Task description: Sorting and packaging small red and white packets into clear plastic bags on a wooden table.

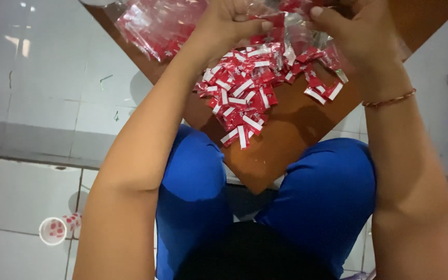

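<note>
my left hand (232,21): top cut off by the edge
my right hand (356,23): knuckles cut off too
clear bag (154,23): part out of view (shiny, blurry)

Dim indoor light, cool bluish cast. Bright glare patches on the white tile floor (37,62) at upper left, light likely overhead. Soft shadows under the forearms across the wooden tabletop (291,140). Shiny highlights on the clear plastic bags (151,26). Slightly soft overall, fine detail on the red-and-white sachets (242,96) smeared. Mild wide-angle stretch at the edges.
</note>
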